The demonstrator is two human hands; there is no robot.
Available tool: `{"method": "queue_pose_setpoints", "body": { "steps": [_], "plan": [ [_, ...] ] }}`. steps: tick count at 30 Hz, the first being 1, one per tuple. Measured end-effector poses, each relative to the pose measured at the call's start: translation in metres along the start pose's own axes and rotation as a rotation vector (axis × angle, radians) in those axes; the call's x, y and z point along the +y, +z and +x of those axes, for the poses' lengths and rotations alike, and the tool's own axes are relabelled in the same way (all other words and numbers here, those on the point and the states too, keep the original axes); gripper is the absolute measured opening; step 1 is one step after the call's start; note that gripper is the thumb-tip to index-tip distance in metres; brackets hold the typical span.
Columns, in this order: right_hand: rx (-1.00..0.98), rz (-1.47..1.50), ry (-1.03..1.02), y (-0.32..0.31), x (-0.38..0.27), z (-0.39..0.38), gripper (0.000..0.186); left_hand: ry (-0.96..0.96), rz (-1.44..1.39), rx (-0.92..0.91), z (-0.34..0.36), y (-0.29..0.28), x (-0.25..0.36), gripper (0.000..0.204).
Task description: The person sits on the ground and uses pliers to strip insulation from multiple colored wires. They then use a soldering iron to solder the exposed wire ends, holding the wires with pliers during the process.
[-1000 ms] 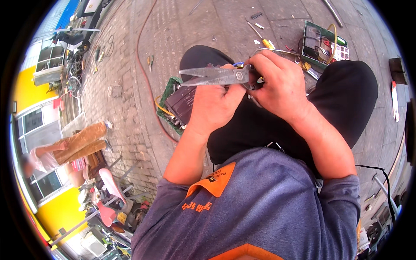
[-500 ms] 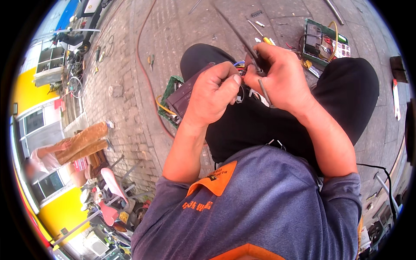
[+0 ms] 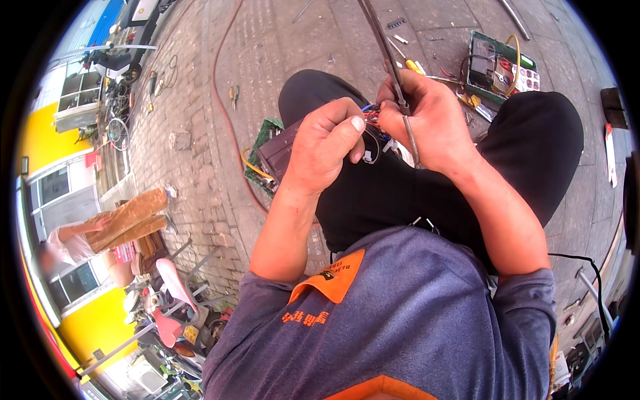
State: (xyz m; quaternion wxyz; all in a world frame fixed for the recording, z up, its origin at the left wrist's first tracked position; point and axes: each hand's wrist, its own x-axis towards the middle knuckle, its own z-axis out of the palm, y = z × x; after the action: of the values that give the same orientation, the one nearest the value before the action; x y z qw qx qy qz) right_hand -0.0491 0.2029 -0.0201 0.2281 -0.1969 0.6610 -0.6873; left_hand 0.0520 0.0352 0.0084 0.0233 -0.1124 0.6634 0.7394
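My right hand (image 3: 431,130) grips metal shears (image 3: 401,100), their long blades now pointing up and away from me, one handle down along the fingers. Just left of it, my left hand (image 3: 323,143) has its fingers curled inward beside a bundle of coloured wires (image 3: 372,117); what they hold, if anything, is hidden. A looped dark cord with a small white connector (image 3: 367,156) hangs between the hands. Below them sits a dark battery-like case (image 3: 273,151) in a green crate (image 3: 269,125), partly behind my left hand, with a yellow cable. Both hands are between my bent knees.
A green toolbox (image 3: 483,83), scattered screwdrivers (image 3: 415,67) and a red hose (image 3: 220,93) lie on the pavement (image 3: 280,33). At left, a person in tan trousers (image 3: 133,213) is beside stools and scooters (image 3: 173,287), with more bikes (image 3: 117,133) above. A black cable (image 3: 573,257) runs at right.
The shears have swung from lying horizontally across both hands to pointing upward in my right hand. My left hand has come away from the blades and curled beside the wires.
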Motion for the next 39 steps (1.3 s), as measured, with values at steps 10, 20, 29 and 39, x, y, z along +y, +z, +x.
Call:
{"method": "queue_pose_setpoints", "body": {
  "steps": [10,20,29,39],
  "plan": [
    [-0.013,0.081,0.03,0.0,-0.004,-0.003,0.014,0.025,0.011,0.001,-0.001,-0.002,-0.002,0.019],
    [-0.058,0.19,-0.023,-0.002,-0.001,-0.01,0.012,0.037,0.247,0.097,-0.008,0.013,0.007,0.021],
    [-0.102,0.015,-0.101,-0.004,-0.001,-0.008,0.013,0.134,0.47,0.128,-0.008,0.006,0.003,0.02],
    [-0.019,-0.227,-0.185,0.002,-0.001,-0.008,0.021,0.152,0.584,0.166,-0.007,0.006,0.004,0.017]
  ]
}}
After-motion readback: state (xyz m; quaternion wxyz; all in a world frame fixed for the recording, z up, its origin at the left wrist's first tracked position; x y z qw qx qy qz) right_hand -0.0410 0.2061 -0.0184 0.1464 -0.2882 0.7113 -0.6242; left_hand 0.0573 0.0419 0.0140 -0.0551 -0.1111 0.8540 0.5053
